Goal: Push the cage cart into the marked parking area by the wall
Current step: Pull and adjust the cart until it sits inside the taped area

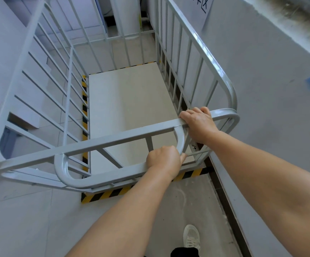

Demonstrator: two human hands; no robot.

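Observation:
A grey barred cage cart (pixel 87 145) stands in front of me, its pale deck (pixel 130 108) bare. Its right side runs close along the grey wall (pixel 261 89). Yellow-and-black hazard tape (pixel 106 194) marks the floor below the cart's near end and along its left side (pixel 84 101); more tape shows at the far end. My left hand (pixel 164 160) grips the lower push-handle loop at the cart's near end. My right hand (pixel 198 125) grips the top rail near the right corner.
A white paper sign (pixel 205 8) with dark characters hangs on the wall above the cart. White panels and a cylinder (pixel 126 15) stand beyond the far end. A dark groove (pixel 230 210) runs along the wall base. My shoe (pixel 191 236) is behind the cart on the tiled floor.

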